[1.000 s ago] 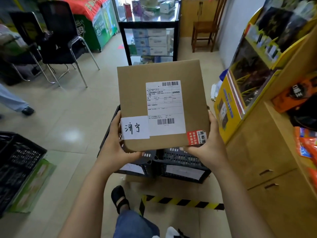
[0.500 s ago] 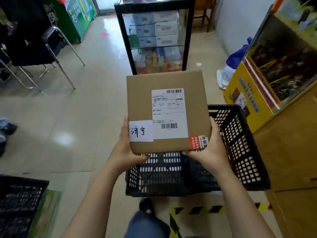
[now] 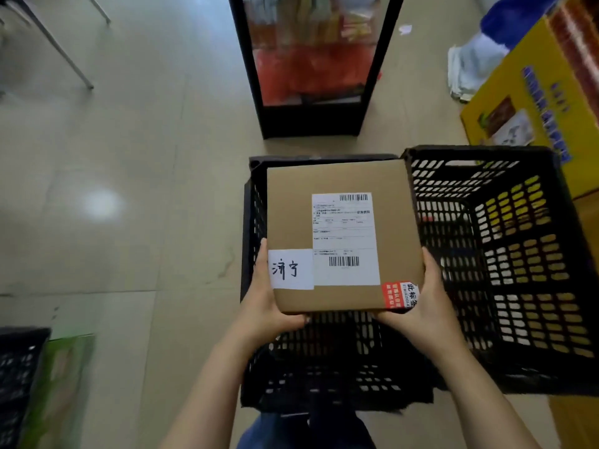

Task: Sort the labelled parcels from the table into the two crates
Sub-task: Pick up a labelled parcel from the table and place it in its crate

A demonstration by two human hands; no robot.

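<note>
A flat brown cardboard parcel (image 3: 291, 209) with a white shipping label, a handwritten white tag and a red sticker is held level over the open black plastic crate (image 3: 505, 254) on the floor. My left hand (image 3: 265, 306) grips its near left corner. My right hand (image 3: 424, 306) grips its near right corner. The parcel sits inside the crate's rim, over its left half. A second black crate (image 3: 16, 377) shows at the lower left edge.
A black-framed glass display case (image 3: 311, 118) stands just beyond the crate. A yellow carton (image 3: 525, 102) and a wooden cabinet flank the crate on the right. Chair legs (image 3: 64, 56) cross the top left. A green box (image 3: 61, 384) lies beside the second crate.
Both hands have lowered the parcel from chest height down into the crate's opening. My view has tipped downward and closer to the crate.
</note>
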